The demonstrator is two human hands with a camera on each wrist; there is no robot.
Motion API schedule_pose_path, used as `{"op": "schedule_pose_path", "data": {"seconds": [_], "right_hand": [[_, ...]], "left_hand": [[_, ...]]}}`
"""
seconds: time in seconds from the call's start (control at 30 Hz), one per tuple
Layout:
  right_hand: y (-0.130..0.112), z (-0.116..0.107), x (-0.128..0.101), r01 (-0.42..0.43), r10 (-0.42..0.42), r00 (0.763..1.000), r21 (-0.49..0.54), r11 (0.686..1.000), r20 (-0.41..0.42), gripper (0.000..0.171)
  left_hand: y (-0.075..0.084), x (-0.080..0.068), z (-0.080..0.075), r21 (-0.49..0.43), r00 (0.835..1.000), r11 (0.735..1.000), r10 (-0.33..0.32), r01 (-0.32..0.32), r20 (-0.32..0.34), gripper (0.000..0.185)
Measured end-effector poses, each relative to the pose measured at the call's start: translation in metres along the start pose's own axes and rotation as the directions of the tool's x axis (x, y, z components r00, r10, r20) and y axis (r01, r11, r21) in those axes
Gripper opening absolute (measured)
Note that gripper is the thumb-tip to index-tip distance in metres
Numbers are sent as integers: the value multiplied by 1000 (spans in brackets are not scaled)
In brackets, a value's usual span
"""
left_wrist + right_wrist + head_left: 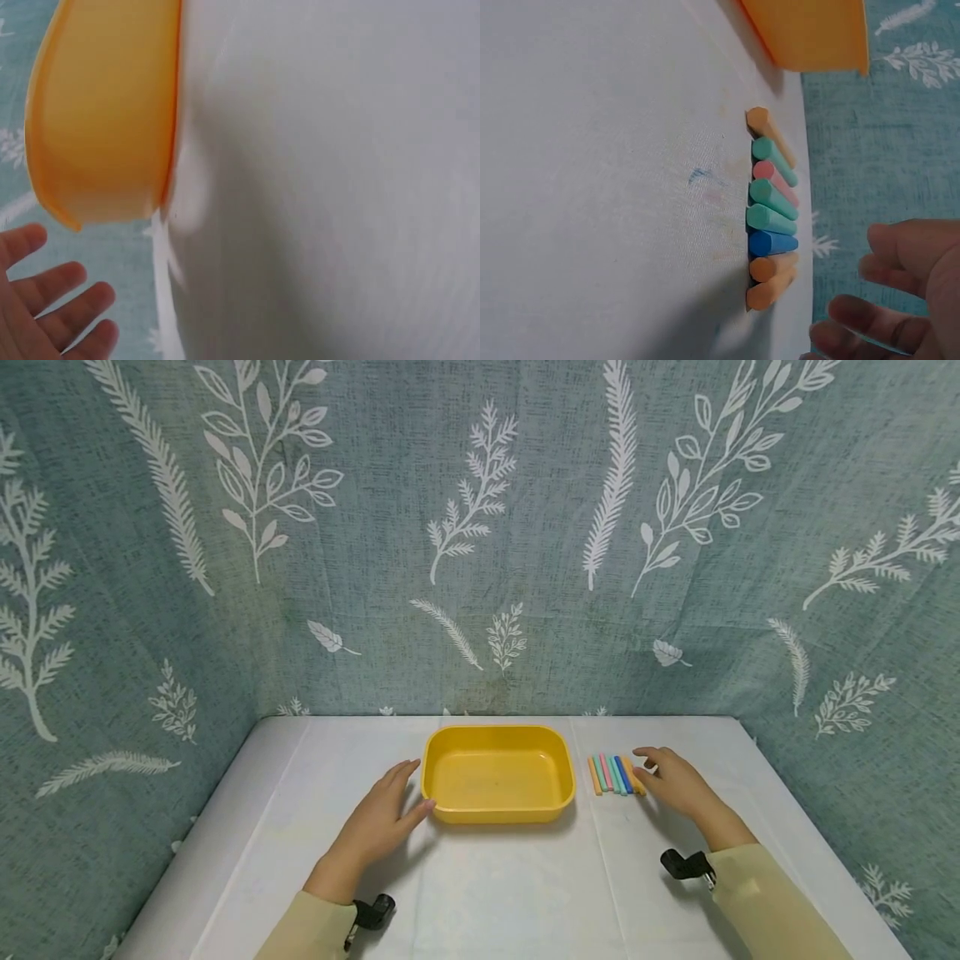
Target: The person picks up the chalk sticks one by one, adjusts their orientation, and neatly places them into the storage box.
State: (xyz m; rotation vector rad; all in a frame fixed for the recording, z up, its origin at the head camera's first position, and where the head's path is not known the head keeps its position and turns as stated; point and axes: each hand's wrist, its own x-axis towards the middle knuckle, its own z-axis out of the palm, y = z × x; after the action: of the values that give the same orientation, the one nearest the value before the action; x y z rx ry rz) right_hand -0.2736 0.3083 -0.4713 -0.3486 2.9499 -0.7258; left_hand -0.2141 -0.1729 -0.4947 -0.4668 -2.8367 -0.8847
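A row of eight chalk sticks (613,775), right of centre in the head view, long axes roughly up the frame, lies just left of the nearer right hand (673,783), its fingers bent, parted and unloaded, with the yellow tray (495,817) farther left and the left hand (378,818), fingers spread, by its left rim.

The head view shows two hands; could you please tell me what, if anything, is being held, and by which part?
Nothing is held: the left hand is beside the yellow tray, the right hand near the chalk sticks.
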Motion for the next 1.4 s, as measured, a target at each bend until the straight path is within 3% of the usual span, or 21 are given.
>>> {"op": "schedule_pose_path", "data": {"seconds": [0.17,0.4,0.93,1.13,1.4], "right_hand": [[3,1,11,-40,40,998,1,999,43,44],[6,3,20,-79,78,993,8,997,91,44],[8,3,33,-141,136,973,14,990,189,45],[8,3,38,-148,146,967,-3,989,208,43],[9,4,39,-141,141,962,-19,990,233,42]], "left_hand": [[3,3,5,-79,999,996,-30,31,17,77],[11,6,11,-210,989,967,-131,144,75,78],[17,11,23,-421,983,889,-169,182,66,81],[15,10,22,-446,982,875,-180,190,64,83],[11,10,21,-417,979,886,-184,205,89,86]]}}
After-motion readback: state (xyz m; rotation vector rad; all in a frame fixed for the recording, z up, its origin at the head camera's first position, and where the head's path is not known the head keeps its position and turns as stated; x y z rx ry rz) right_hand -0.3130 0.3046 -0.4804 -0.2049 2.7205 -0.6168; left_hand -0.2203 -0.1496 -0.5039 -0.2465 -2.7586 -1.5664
